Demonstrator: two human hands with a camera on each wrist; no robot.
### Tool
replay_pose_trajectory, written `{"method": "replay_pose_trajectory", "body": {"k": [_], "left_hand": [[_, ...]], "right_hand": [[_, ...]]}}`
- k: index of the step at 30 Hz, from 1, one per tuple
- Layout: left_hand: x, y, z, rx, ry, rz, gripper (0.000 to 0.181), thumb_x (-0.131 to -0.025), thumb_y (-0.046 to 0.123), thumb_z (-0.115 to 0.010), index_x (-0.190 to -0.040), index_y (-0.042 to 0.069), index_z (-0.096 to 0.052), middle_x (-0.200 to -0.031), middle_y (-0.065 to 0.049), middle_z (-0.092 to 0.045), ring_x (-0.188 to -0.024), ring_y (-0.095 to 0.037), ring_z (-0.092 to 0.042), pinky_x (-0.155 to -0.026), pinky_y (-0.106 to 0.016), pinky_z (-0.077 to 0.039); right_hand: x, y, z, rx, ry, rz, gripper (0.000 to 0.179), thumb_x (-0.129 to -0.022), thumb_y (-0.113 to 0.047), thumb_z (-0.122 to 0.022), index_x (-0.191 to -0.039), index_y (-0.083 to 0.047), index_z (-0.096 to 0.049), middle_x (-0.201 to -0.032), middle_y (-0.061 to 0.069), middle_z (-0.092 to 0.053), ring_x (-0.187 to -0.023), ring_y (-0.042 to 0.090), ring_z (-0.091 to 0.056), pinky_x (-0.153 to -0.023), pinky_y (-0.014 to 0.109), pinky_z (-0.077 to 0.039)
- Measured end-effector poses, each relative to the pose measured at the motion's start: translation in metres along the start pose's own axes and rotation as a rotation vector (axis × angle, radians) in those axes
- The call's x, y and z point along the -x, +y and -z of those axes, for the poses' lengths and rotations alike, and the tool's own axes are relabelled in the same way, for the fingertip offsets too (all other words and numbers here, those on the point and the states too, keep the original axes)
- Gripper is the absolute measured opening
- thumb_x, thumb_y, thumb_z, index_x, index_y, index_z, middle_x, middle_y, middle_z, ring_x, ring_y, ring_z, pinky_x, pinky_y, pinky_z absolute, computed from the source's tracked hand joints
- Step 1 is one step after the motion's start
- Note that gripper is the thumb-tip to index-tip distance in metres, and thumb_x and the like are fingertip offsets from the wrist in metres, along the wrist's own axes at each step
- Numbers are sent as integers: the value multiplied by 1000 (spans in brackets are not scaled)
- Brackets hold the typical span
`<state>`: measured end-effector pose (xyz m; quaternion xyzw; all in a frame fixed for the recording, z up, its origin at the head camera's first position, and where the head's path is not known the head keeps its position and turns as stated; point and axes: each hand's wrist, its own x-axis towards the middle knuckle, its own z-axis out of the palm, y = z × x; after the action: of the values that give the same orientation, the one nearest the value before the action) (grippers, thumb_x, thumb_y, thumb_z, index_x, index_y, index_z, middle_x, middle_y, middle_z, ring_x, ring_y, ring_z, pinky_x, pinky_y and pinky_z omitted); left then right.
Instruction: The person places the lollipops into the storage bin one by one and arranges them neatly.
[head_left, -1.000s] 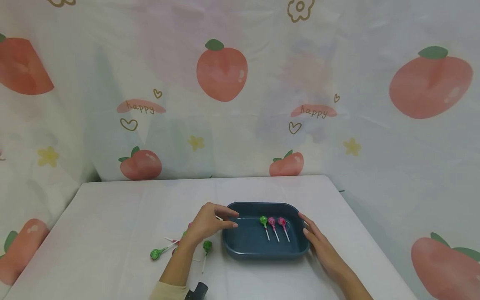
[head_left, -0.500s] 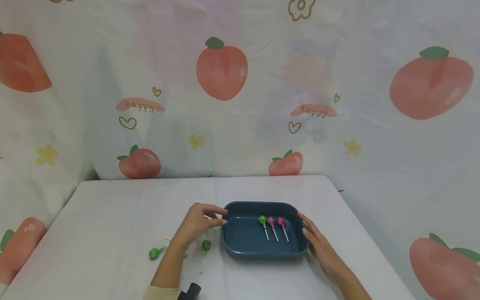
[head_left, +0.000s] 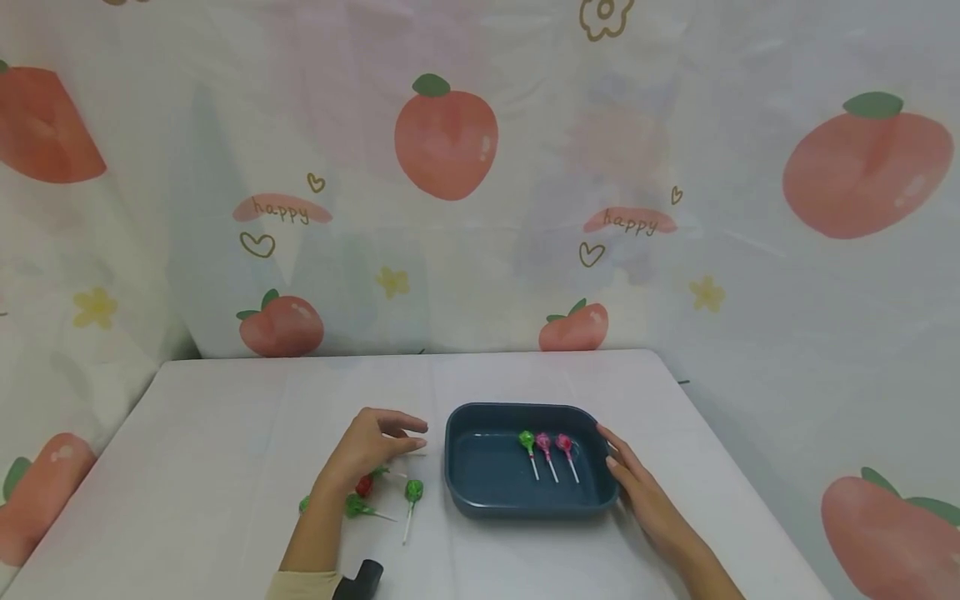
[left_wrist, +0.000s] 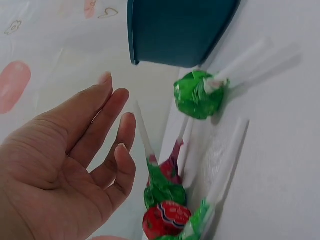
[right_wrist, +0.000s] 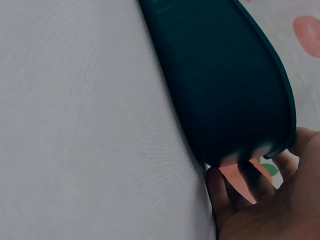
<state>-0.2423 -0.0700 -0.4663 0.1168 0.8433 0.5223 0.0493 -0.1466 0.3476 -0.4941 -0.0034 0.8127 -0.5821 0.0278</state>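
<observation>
In the head view, a dark blue rectangular dish (head_left: 480, 483) holds a green lollipop (head_left: 527, 439) and two pink lollipops (head_left: 564, 444) side by side. My left hand (head_left: 367, 446) hovers left of the dish, over the loose lollipops, with nothing in its fingers; the left wrist view shows its fingers loosely bent. My right hand (head_left: 637, 483) touches the dish's right end, fingertips against the outer wall. A green lollipop (head_left: 414, 492) lies between left hand and dish. Red and green lollipops (left_wrist: 167, 217) lie bunched beneath the left hand, partly hidden by the forearm.
A white cloth covers the table (head_left: 225, 433). Its back edge meets a fabric backdrop (head_left: 495, 267) printed with peaches. A black wrist strap piece (head_left: 360, 581) is on the left forearm. The dish stands right of the table's middle.
My left hand has drawn back leftward from over the dish's left rim to above the loose lollipops, with nothing in it. The right hand and the dish have stayed put.
</observation>
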Motion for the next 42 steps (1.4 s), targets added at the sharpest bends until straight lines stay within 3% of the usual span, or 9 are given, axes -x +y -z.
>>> {"method": "replay_pose_trajectory", "body": {"k": [5, 13, 19, 29, 36, 42], "left_hand": [[1, -11, 8, 13, -11, 21, 19, -85, 16, -87, -103, 22, -83, -94, 4, -73, -86, -18, -66, -74, -35, -55], [3, -19, 15, 12, -15, 60, 18, -86, 12, -85, -102, 20, -83, -97, 3, -74, -93, -18, -66, -81, -37, -55], [7, -22, 18, 20, 9, 94, 19, -86, 11, -85, -103, 19, -83, -96, 2, -73, -92, -20, -64, -75, -36, -51], [8, -28, 23, 26, 16, 87, 20, -87, 7, -83, -105, 16, -82, -95, 2, -73, -90, -19, -64, -76, -36, -51], [8, -29, 23, -4, 31, 89, 19, -88, 15, -84, -107, 16, -81, -96, 3, -72, -91, -19, -64, -79, -36, -52], [8, -33, 24, 26, 50, 141, 20, -94, 31, -79, -108, 16, -80, -94, 0, -74, -90, -17, -68, -85, -42, -53]], "right_hand": [[0, 0, -1, -2, -5, -6, 52, -114, -37, -38, -164, -27, -28, -171, 12, -11, -155, 42, -4, -115, 62, -14], [0, 1, 0, -6, -2, 5, 52, -114, -38, -38, -164, -27, -28, -171, 13, -13, -155, 42, -4, -115, 62, -13], [0, 0, 1, 7, 3, -5, 53, -113, -39, -38, -164, -27, -27, -171, 13, -12, -155, 43, -4, -115, 63, -14], [0, 1, -1, -8, -2, -1, 54, -113, -39, -38, -164, -27, -26, -171, 13, -11, -155, 43, -3, -115, 64, -12], [-1, 1, 0, -11, -2, 3, 53, -114, -38, -38, -164, -28, -27, -171, 12, -12, -155, 42, -5, -115, 63, -14], [-1, 2, 0, 7, -3, 7, 53, -114, -38, -38, -164, -27, -27, -171, 12, -12, -155, 42, -5, -115, 61, -15]]}}
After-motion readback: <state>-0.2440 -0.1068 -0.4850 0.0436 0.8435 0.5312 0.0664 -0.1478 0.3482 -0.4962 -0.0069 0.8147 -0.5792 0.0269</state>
